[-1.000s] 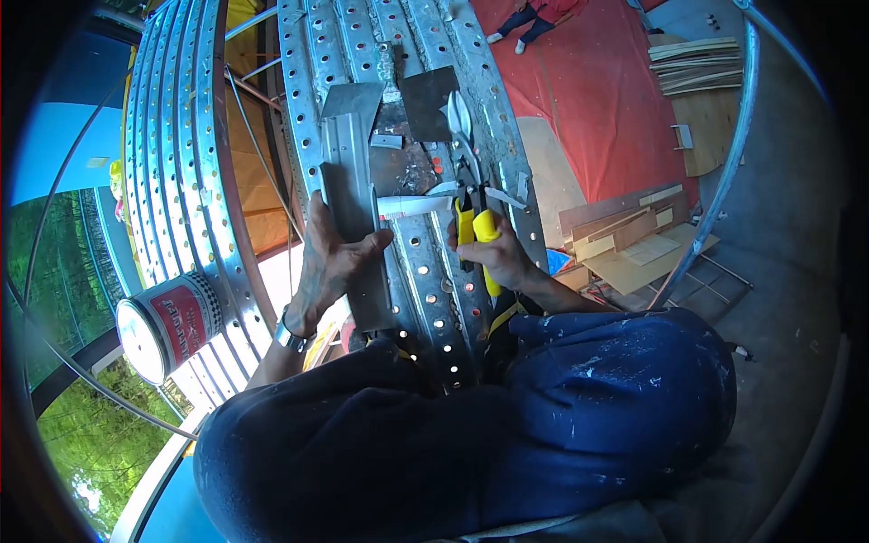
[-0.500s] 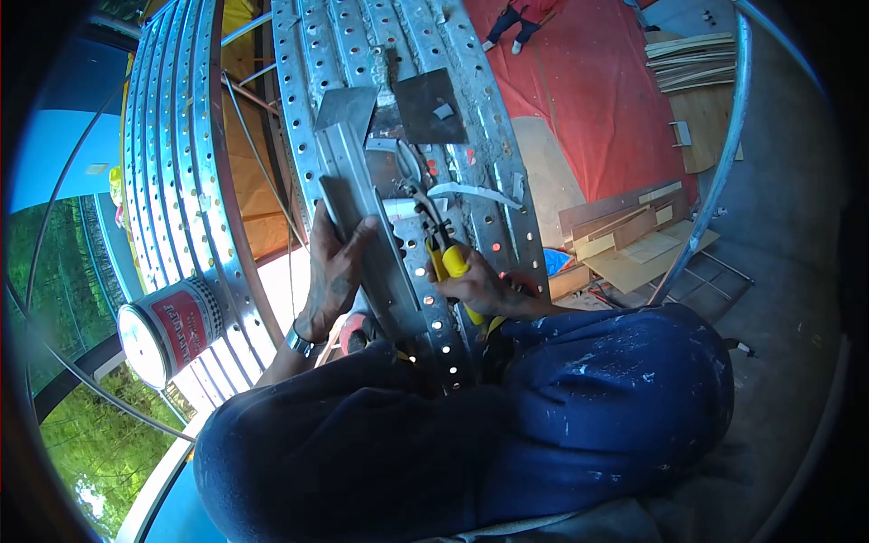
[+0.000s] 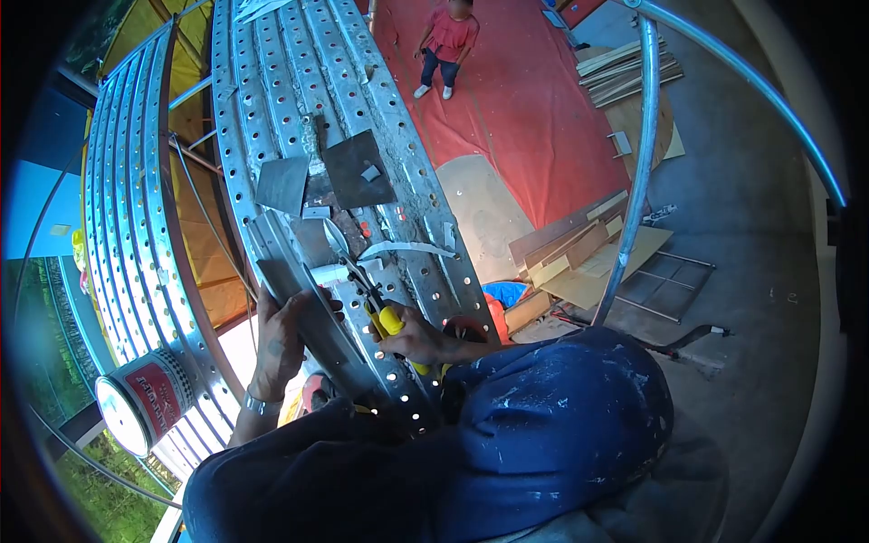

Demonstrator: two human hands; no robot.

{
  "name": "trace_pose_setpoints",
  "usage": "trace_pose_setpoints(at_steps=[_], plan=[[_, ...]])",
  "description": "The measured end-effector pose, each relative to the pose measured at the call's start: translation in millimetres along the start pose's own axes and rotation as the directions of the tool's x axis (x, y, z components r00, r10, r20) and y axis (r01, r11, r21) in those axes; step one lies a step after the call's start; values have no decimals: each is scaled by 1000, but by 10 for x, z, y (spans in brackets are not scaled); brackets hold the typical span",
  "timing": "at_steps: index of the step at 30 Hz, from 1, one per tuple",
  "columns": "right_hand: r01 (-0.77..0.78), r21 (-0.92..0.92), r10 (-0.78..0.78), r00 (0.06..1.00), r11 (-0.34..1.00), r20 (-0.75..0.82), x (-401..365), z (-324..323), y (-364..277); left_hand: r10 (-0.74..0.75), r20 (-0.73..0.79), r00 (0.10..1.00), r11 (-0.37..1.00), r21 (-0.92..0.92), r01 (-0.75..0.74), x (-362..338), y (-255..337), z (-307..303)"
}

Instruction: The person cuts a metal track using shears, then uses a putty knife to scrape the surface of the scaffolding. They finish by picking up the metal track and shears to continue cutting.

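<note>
My left hand is wrapped round the side of a long grey metal channel, which lies lengthwise over the perforated plank in front of me. To its right, my right hand is closed on the yellow handles of metal snips. The snips' dark jaws point up and left, near the channel's right side; whether they touch it I cannot tell. Beyond them lie a curved pale strip, a dark square plate with a small grey piece on it, and a greyer plate.
A paint can stands at the left on a second perforated plank. Below, a person in a red shirt stands on red sheeting. Wood boards lie on the floor behind a metal pole.
The view has swung to the right, so the planks and both hands appear further left and lower. More of the person below shows. Both hands keep their holds.
</note>
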State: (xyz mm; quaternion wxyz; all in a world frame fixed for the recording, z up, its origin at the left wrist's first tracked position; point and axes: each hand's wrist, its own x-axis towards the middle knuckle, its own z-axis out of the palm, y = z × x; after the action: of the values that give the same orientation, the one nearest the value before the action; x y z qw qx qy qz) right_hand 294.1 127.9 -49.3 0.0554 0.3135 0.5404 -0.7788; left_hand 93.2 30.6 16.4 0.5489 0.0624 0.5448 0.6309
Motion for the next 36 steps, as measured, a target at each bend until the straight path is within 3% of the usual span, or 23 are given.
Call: trace_pose_setpoints(at_steps=[5,11,21,22,25,29,36], plan=[[9,24,-9,1000,1000,-5,3,-9,46,-62,76,995,987,-140,72,26,21,-46],[19,44,-19,1000,999,-8,8,-12,74,-73,-31,997,997,33,74,13,103,25],[31,-32,-31,1000,999,4,71,-49,197,-1,-11,1000,976,219,4,10,93,34],[29,-9,-29,1000,1000,-2,73,-45,202,-90,33,995,979,185,83,27,83,-78],[47,-5,-47,999,999,-6,75,-40,163,-55,160,986,998,31,50,51,-28,-221],[96,0,-96,994,995,-45,91,-37,215,-83,295,952,996,51,71,126,-135,-437],[97,-13,-98,994,995,-51,89,-75,148,-132,140,981,943,322,81,73,107,-281]])
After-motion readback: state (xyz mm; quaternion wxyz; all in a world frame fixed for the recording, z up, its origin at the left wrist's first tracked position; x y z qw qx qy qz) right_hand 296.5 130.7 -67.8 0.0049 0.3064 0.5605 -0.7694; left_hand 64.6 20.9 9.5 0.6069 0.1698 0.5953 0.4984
